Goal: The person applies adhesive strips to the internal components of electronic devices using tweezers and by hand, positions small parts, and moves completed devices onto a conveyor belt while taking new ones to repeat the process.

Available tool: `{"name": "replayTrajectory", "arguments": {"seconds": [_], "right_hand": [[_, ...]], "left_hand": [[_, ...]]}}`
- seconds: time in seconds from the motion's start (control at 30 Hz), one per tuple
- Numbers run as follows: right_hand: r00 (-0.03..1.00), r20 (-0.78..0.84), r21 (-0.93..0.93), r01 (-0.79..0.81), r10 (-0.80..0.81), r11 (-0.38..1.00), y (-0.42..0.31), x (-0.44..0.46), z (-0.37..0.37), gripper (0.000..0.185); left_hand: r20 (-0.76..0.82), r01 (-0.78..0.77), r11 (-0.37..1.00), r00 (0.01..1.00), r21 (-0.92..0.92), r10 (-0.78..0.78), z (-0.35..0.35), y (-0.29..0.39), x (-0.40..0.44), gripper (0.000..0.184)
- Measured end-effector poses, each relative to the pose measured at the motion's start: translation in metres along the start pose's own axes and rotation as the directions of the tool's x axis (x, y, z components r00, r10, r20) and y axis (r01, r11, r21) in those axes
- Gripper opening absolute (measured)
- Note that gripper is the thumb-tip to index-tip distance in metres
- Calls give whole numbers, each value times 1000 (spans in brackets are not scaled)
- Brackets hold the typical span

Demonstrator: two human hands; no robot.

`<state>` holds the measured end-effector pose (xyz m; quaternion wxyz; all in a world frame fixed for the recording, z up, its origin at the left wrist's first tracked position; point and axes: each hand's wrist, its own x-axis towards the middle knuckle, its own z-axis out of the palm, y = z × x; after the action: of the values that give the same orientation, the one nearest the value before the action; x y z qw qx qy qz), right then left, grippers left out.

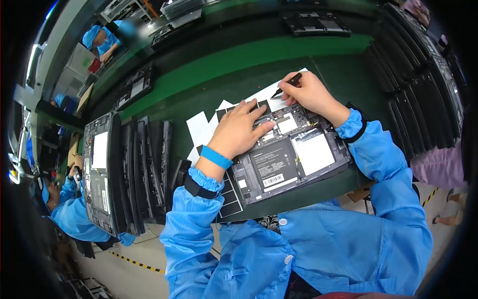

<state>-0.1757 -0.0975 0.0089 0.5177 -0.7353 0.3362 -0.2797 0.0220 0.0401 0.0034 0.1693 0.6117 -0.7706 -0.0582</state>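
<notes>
An opened laptop base (pixel 339 155) lies before me, its battery (pixel 264 160), circuit boards and a white panel exposed. My left hand (pixel 235 128) rests with fingers spread across its far left edge and the dark, white-lined sheet (pixel 230 199) partly under it. In my right hand (pixel 309 93) is a black marker pen (pixel 295 79), held between thumb and fingers. Its tip points down at the white paper (pixel 266 91) beyond the laptop base. I cannot tell whether the tip touches the paper.
Upright laptop bases (pixel 115 174) stand close on my left. More dark stacks (pixel 423 112) line the right. Another laptop base (pixel 317 24) lies on the far dark strip, and one (pixel 135 87) sits at upper left. Co-workers in blue work on the left.
</notes>
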Motion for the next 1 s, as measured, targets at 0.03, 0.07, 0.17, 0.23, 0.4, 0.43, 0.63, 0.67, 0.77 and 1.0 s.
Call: {"name": "replayTrajectory", "arguments": {"seconds": [0.03,0.07,0.17,0.23,0.4,0.43,0.63,0.67,0.77,1.0], "right_hand": [[998,-59,-52,24,-27,998,-2,-2,3,24],[996,-70,-100,44,-51,994,0,-2,3,25],[992,-93,-197,64,-83,978,3,0,2,27],[994,-98,-192,26,-45,981,-4,0,2,28],[993,-94,-193,54,-74,980,0,3,6,31],[994,-94,-189,43,-62,981,1,4,6,31],[979,-173,125,127,-104,984,0,-7,10,24],[978,-190,179,117,-82,977,-3,-8,8,23],[974,-226,321,69,6,944,-12,-11,2,24],[997,-74,-152,8,-19,988,-5,-9,7,22]], "left_hand": [[10,-10,1000,1000,15,10,0,-2,3,58],[23,-7,1000,1000,23,7,-2,-1,4,59],[35,2,999,999,53,-4,-9,4,5,61],[29,14,998,999,64,-16,-8,4,6,61],[11,14,999,1000,45,-15,-9,-1,8,61],[-35,5,1000,999,31,-4,-4,-5,8,66],[4,17,997,1000,74,-18,-10,-2,6,55],[-3,12,997,1000,81,-12,-10,-1,5,55],[-10,13,996,1000,85,-12,-10,1,2,54],[14,12,999,1000,40,-12,-10,-4,3,54]]}}
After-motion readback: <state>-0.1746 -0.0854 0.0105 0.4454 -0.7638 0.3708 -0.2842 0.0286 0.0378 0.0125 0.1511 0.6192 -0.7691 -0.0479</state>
